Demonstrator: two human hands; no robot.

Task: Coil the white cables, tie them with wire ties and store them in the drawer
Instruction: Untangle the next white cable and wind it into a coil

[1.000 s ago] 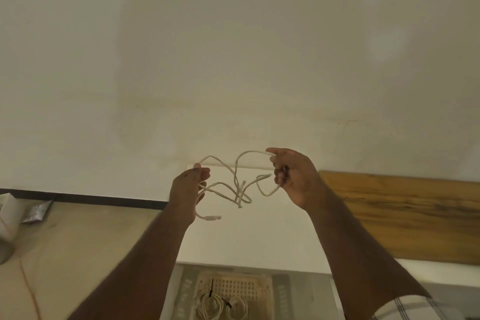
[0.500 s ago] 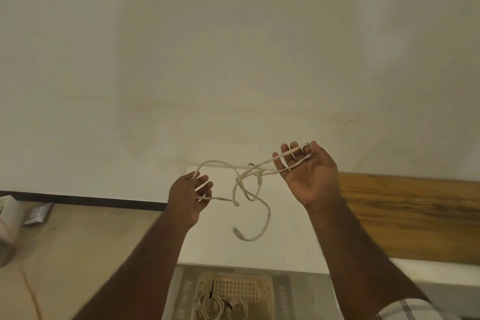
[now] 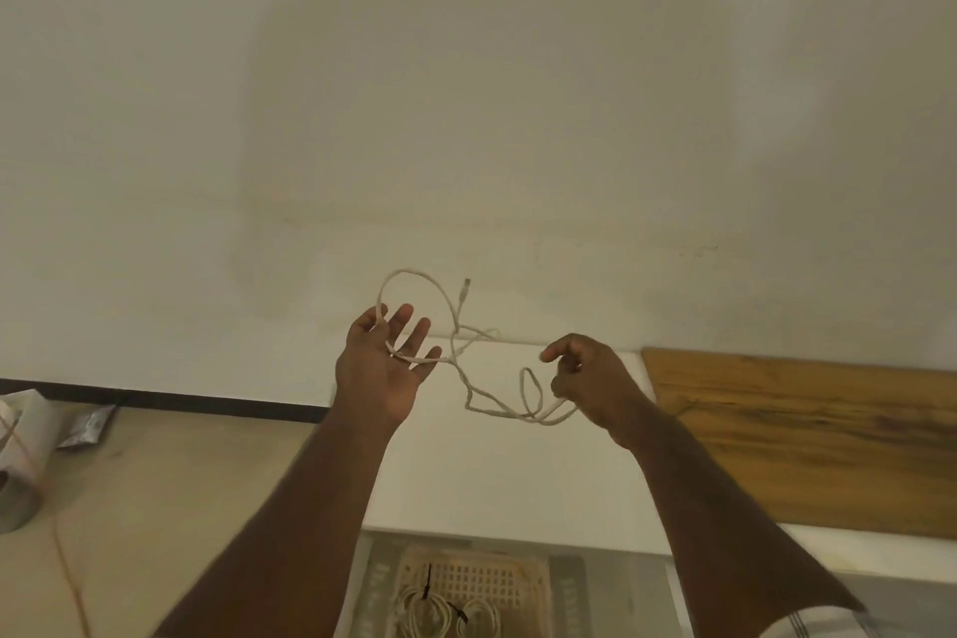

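Observation:
A loose white cable (image 3: 468, 391) hangs tangled between my two hands, above a white tabletop (image 3: 518, 477). My left hand (image 3: 383, 368) is palm up with straight, spread fingers; the cable lies across the palm and rises from beside the thumb in a loop. One connector end (image 3: 466, 283) sticks up above the tangle. My right hand (image 3: 593, 378) has curled fingers that grip the cable's other part, with a small loop hanging just left of it. Below, an open drawer (image 3: 611, 591) holds a perforated tray (image 3: 518, 572) with two coiled white cables (image 3: 479, 614) tied with black ties.
A wooden board (image 3: 808, 435) lies on the tabletop to the right. On the floor at the left are a white roll-like object (image 3: 18, 435), a silvery packet (image 3: 88, 425) and a thin orange cord (image 3: 67, 560). A plain wall fills the view ahead.
My left hand has opened palm up and risen a little. My right hand has dropped lower and curled its fingers round the cable. The hanging connector end has flipped upward.

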